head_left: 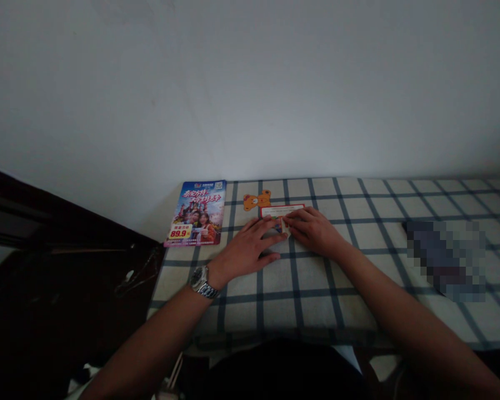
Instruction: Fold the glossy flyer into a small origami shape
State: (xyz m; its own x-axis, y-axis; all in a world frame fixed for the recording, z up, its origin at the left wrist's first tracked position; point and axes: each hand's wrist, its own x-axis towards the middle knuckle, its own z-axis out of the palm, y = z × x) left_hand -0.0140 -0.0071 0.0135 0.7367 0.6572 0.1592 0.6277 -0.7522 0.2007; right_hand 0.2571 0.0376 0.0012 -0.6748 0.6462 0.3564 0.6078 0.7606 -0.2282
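A small card with a red border and printed lines point(282, 210) lies flat on the checked cloth. My left hand point(250, 247) rests on its left part, fingers stretched out and spread, palm down. From the other side my right hand point(319, 233) reaches in, its fingers bunched and pressed together at a small coloured paper piece point(286, 226) over the card's lower edge. My fingers cover much of both. Just beyond the left fingertips is an orange bear cutout point(256, 200), close to the card's upper left corner.
A colourful leaflet marked 89.9 point(198, 214) lies to the left, near the table's edge. On the right is a dark, pixelated object point(437, 258). A plain wall point(250, 89) rises behind the checked tablecloth point(237, 311).
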